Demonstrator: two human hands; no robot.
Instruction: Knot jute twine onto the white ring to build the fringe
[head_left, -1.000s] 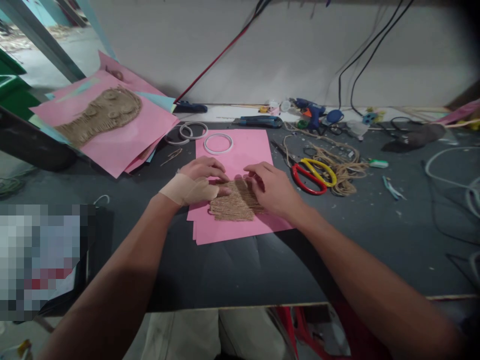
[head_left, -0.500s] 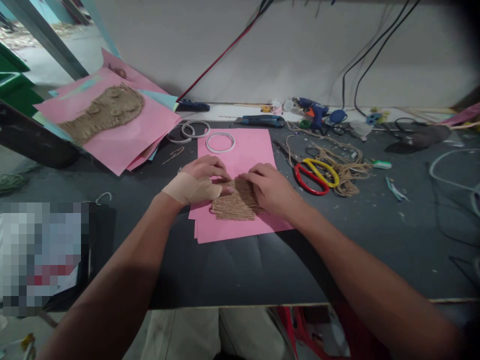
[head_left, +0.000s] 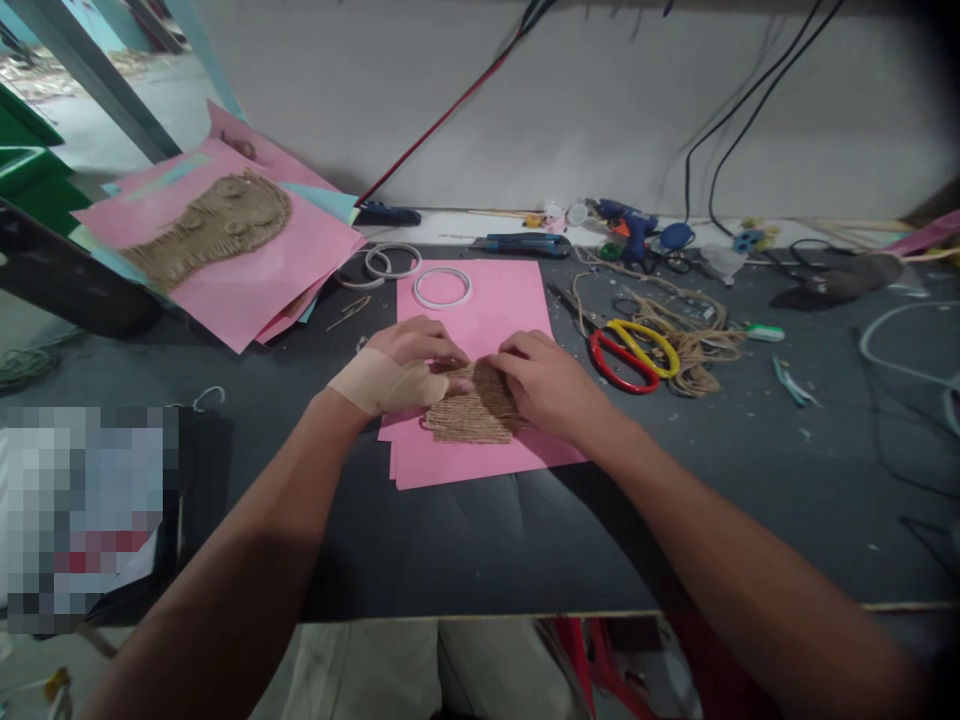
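A panel of brown twine (head_left: 474, 412) laid in close rows rests on pink paper (head_left: 495, 305) in front of me. My left hand (head_left: 416, 365), with a beige bandage around its wrist and thumb base, grips the panel's upper left edge with thumb and fingertips. On the upper right, my right hand (head_left: 544, 380) has its curled fingers closed on the same edge, and its thumb is hidden. The two sets of fingertips almost meet at the top. A white ring of tape (head_left: 442, 304) lies on the paper above my hands.
Scissors (head_left: 626, 358) with red and yellow handles lie to the right beside tangled twine (head_left: 701, 335). A utility knife (head_left: 521, 244) and a blue glue gun (head_left: 634, 228) are at the back. Stacked pink sheets (head_left: 225, 290) carry a twine shape (head_left: 210, 228) at left.
My fingertips have shifted very slightly along the top edge of the twine panel. Both hands keep their grip, and the view has moved a little.
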